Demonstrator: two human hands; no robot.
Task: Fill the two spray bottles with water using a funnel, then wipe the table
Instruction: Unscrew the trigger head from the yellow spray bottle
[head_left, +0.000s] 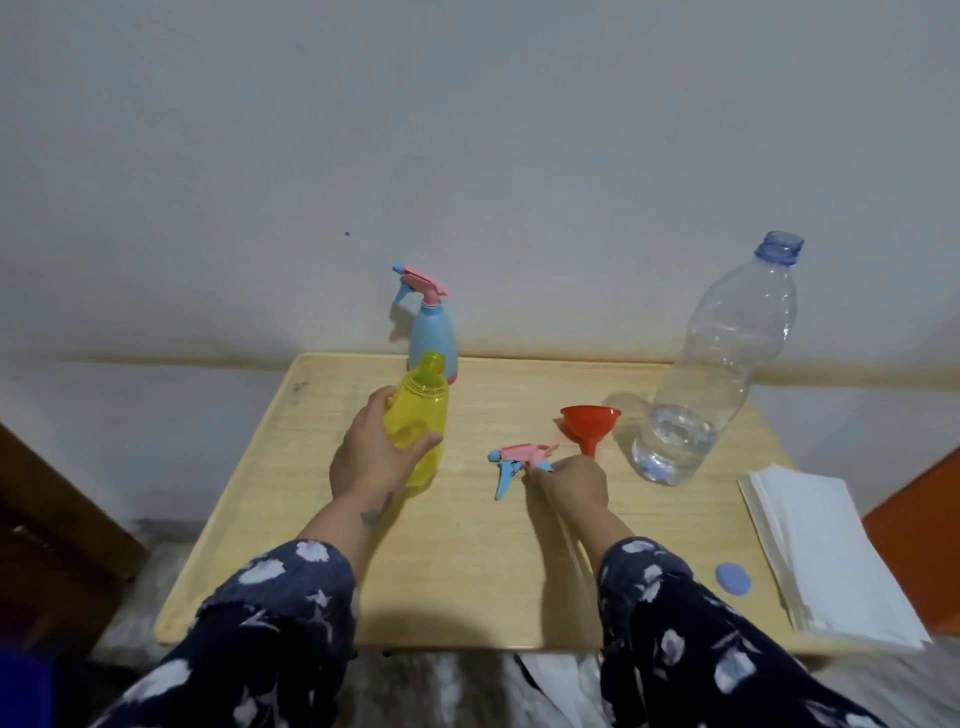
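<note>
The left hand (371, 457) grips the uncapped yellow bottle (420, 421), hiding its lower side; no label is readable. Right of that grip, the right hand (571, 480) pinches the spray head (519, 460) beside the red funnel (589, 423).

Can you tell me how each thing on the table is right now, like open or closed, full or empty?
yellow spray bottle: open, upright, held by left hand
spray head: off, in right hand
blue spray bottle: head on
water bottle: uncapped, partly full
blue cap: lying off
funnel: unused
</note>
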